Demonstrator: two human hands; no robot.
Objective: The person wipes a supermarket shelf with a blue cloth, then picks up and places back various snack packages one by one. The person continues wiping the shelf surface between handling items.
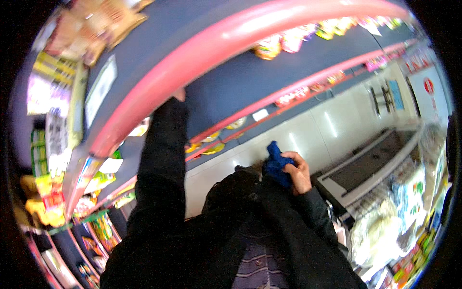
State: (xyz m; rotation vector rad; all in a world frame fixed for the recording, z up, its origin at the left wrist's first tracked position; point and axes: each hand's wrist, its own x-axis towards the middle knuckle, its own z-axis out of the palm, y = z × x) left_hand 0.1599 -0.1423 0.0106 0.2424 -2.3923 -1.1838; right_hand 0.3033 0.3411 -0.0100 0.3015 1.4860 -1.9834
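Note:
My right hand (299,174) is closed round a crumpled blue cloth (278,166), held in front of my dark jacket. My left arm stretches forward to a dark grey shelf (231,96) with a thick pink front rail (192,60). Just a sliver of my left hand (179,94) shows below that rail. Its fingers are hidden behind the rail, so what they touch cannot be made out.
Colourful snack packets (291,41) stand along the far part of the shelf, with more on lower tiers. Brown packages (91,29) sit at the upper left. A grey-rimmed, dark-topped chest (370,161) stands at the right, near plastic-wrapped goods (380,231). Pale tiled floor (313,130) lies between.

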